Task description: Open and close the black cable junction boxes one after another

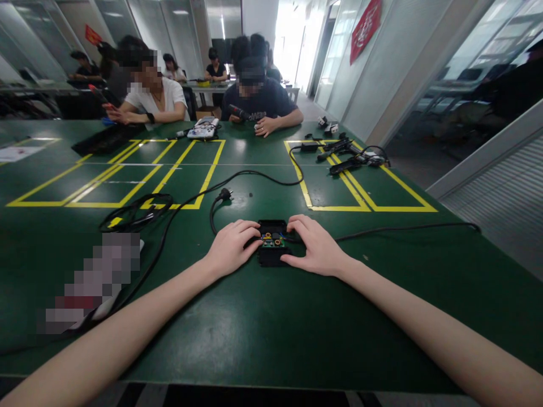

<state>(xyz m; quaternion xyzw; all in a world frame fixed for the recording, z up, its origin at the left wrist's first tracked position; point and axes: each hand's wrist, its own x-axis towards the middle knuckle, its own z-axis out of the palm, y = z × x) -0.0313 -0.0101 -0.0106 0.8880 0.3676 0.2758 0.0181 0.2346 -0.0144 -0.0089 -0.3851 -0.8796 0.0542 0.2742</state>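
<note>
A small black box (272, 242) with its lid off lies on the green table (263, 328) in front of me; coloured parts and a circuit board show inside. My left hand (231, 247) grips its left side with curled fingers. My right hand (316, 245) holds the right side, thumb at the near edge and fingers over the top. A black cable (407, 228) runs from the box to the right.
A black power cord with plug (224, 195) and a coil of cable (136, 213) lie to the left. Yellow tape rectangles (360, 195) mark the table. Black tools (345, 155) lie at far right. Two people sit across, hands on the table.
</note>
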